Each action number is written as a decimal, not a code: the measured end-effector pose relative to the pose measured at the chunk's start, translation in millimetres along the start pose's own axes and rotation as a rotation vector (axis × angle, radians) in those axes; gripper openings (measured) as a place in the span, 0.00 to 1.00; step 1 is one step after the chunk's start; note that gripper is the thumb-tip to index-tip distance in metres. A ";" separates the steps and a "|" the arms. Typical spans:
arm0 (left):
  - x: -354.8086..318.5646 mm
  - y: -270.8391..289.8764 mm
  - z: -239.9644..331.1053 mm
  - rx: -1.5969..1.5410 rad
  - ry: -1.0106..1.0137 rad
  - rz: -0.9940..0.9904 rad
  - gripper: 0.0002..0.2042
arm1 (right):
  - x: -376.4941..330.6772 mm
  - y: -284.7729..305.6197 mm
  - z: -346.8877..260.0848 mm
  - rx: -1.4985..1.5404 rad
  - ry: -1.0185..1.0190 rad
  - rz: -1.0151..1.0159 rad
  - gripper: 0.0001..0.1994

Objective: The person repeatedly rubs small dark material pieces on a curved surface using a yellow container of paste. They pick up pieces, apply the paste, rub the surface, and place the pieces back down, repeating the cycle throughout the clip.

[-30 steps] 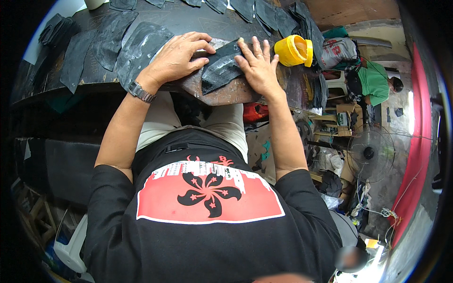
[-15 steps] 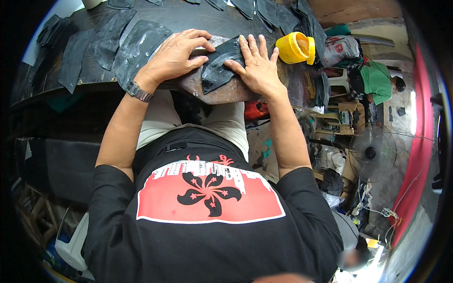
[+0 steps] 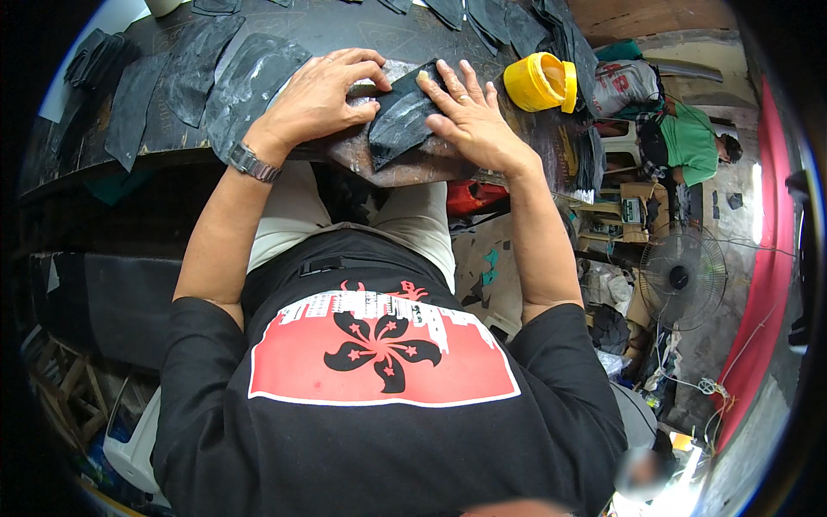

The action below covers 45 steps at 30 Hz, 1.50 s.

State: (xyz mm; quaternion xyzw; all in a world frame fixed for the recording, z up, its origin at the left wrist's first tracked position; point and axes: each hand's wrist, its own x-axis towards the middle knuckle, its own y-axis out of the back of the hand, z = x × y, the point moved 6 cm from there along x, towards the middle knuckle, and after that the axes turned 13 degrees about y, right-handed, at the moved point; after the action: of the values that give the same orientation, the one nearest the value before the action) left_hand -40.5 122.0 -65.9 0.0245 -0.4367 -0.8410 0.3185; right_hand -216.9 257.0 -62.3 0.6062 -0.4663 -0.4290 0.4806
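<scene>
Fingers of the bare left hand arch over the dark tabletop, and on my feed they look released, loosely bent, with a gap between thumb and index finger. Just to their right I see the black, flexible, leather-like piece streaked with whitish smears; it lies slantwise on the worn brown slab at the table's near edge, between the two hands. The left index fingertip and thumb tip come up to its left side; I cannot tell how firmly they touch it, if at all.

From my side of the link, the bare right hand reads as spread and unclenched. Its index fingertip rests on the upper right part of the piece, the middle fingertip lies by the top corner, and the thumb points in at the right edge. The piece's lower corner juts toward the person, clear of all the fingers.

Left of the left hand I have a broad, rounded black sheet with whitish smears on the tabletop. Beyond the right fingertips, well apart from the piece, sits the round yellow plastic tub, tilted, its mouth facing right.
</scene>
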 end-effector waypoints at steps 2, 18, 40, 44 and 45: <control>0.4 0.5 0.7 0.004 0.015 -0.006 0.13 | -2.9 6.0 5.7 0.106 -0.039 0.051 0.32; -3.1 0.0 -1.3 0.016 -0.027 0.046 0.15 | 22.5 1.2 -3.3 -0.289 -0.083 0.053 0.43; 0.5 1.4 -17.9 -0.193 0.037 0.086 0.20 | 17.7 -10.9 -55.0 -0.295 0.175 0.082 0.43; 1.3 0.2 -14.6 -0.078 -0.015 0.054 0.16 | 13.2 -14.8 -60.1 -0.233 0.159 0.074 0.43; 0.9 -0.6 -14.5 -0.057 -0.013 0.044 0.16 | 10.8 -13.0 -62.3 -0.238 0.185 0.094 0.41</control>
State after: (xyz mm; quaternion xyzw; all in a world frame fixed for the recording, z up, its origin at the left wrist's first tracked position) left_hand -36.9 111.3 -75.1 0.0003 -0.4149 -0.8461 0.3347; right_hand -152.5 259.1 -65.2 0.5594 -0.3939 -0.4004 0.6095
